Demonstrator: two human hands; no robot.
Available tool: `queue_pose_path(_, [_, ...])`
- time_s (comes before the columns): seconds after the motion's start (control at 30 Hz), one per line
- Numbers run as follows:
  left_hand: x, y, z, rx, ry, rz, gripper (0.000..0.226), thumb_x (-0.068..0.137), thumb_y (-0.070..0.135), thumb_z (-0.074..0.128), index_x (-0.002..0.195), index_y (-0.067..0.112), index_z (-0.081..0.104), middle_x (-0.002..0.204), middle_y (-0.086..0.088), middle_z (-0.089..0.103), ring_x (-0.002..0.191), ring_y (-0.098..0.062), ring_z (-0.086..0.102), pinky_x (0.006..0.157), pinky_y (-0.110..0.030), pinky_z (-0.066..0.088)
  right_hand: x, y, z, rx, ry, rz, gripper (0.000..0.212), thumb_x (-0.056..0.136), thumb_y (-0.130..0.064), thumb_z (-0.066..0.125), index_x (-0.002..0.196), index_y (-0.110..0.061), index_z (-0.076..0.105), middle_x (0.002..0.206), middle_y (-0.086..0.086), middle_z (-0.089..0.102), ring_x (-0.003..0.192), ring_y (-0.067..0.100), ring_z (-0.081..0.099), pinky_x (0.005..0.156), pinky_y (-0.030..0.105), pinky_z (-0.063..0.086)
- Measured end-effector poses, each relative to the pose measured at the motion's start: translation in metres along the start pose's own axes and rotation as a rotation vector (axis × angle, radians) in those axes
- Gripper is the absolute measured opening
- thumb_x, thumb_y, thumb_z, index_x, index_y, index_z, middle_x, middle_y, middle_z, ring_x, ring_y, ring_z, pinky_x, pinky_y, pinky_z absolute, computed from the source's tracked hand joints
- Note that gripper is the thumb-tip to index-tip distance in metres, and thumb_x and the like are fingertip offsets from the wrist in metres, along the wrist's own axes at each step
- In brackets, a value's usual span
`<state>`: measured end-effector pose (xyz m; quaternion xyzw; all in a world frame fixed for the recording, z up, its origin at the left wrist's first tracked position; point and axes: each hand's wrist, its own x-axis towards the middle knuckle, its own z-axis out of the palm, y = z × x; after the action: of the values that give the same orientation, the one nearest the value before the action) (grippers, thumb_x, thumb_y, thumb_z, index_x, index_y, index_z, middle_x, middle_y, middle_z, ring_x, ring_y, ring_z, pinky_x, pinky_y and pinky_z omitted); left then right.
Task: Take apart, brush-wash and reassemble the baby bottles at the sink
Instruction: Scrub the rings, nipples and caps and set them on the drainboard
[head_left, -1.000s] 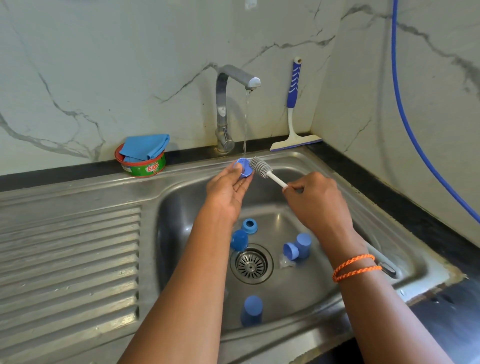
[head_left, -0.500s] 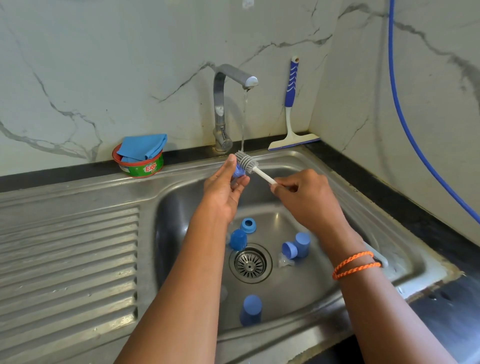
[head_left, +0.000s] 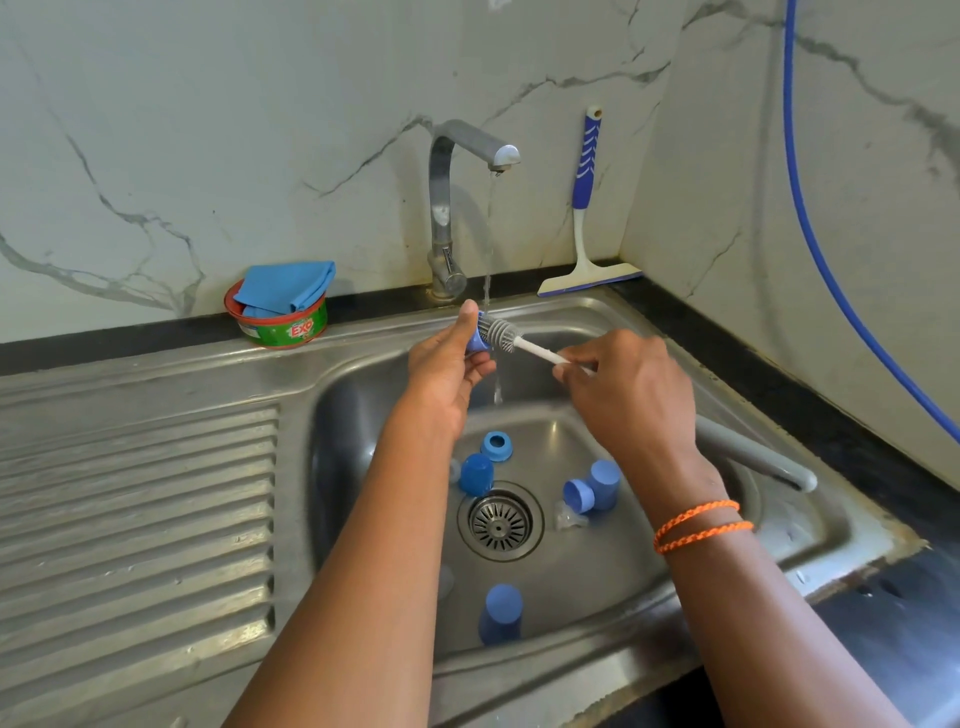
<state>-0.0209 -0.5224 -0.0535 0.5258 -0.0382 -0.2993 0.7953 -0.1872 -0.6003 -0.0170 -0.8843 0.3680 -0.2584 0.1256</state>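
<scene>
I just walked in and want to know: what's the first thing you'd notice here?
Right in the middle, the left hand holds a small blue bottle part under the running tap while the right hand scrubs it with a grey brush. More blue caps lie round the drain in the steel sink.

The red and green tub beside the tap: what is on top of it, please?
A folded blue cloth lies on top of the red and green tub, covering its opening. What is inside the tub cannot be seen.
</scene>
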Motion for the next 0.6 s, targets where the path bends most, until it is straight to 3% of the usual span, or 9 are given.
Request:
queue_pose_path(0.1, [0.003, 0.001, -0.003, 0.044, -0.008, 0.026, 0.034, 0.09, 0.039, 0.078, 0.106, 0.009, 0.077, 0.093, -0.009, 0.072, 0.079, -0.017, 0.064, 0.078, -0.029, 0.063, 0.002, 0.002, 0.004, -0.061, -0.004, -0.001, 0.026, 0.1, -0.038, 0.07, 0.125, -0.035, 0.077, 0.101, 0.006, 0.072, 0.08, 0.026, 0.061, 0.069, 0.035, 0.048])
queue_pose_path(0.27, [0.0, 0.001, -0.002, 0.009, -0.002, 0.051, 0.022, 0.093, 0.029, 0.077, 0.103, 0.009, 0.076, 0.096, -0.011, 0.071, 0.088, -0.02, 0.065, 0.09, -0.035, 0.061, 0.01, 0.017, 0.003, 0.023, -0.096, 0.016, 0.026, 0.096, -0.037, 0.074, 0.122, -0.036, 0.078, 0.113, 0.002, 0.074, 0.097, 0.028, 0.067, 0.074, 0.034, 0.047])
queue_pose_path(0.37, [0.003, 0.002, -0.004, -0.026, 0.032, 0.028, 0.026, 0.093, 0.028, 0.077, 0.107, 0.006, 0.073, 0.096, -0.011, 0.074, 0.087, -0.019, 0.069, 0.089, -0.035, 0.063, 0.007, 0.012, 0.002, 0.121, -0.09, -0.015, 0.023, 0.097, -0.038, 0.073, 0.119, -0.042, 0.079, 0.108, -0.007, 0.076, 0.091, 0.019, 0.065, 0.07, 0.031, 0.043])
queue_pose_path(0.47, [0.007, 0.001, -0.006, -0.048, 0.034, 0.019, 0.035, 0.094, 0.028, 0.076, 0.117, 0.002, 0.072, 0.102, -0.014, 0.076, 0.093, -0.022, 0.074, 0.089, -0.039, 0.063, 0.004, 0.005, 0.008, 0.056, -0.01, -0.062, 0.021, 0.102, -0.041, 0.065, 0.118, -0.041, 0.078, 0.097, -0.003, 0.073, 0.085, 0.025, 0.065, 0.067, 0.035, 0.048])
queue_pose_path(0.6, [0.006, 0.001, -0.004, -0.074, -0.019, 0.022, 0.031, 0.096, 0.021, 0.074, 0.119, 0.001, 0.073, 0.109, -0.018, 0.077, 0.105, -0.028, 0.075, 0.092, -0.039, 0.062, 0.007, 0.006, 0.01, 0.036, -0.038, 0.012, 0.021, 0.104, -0.04, 0.063, 0.113, -0.034, 0.08, 0.092, 0.002, 0.07, 0.078, 0.029, 0.064, 0.065, 0.035, 0.049])
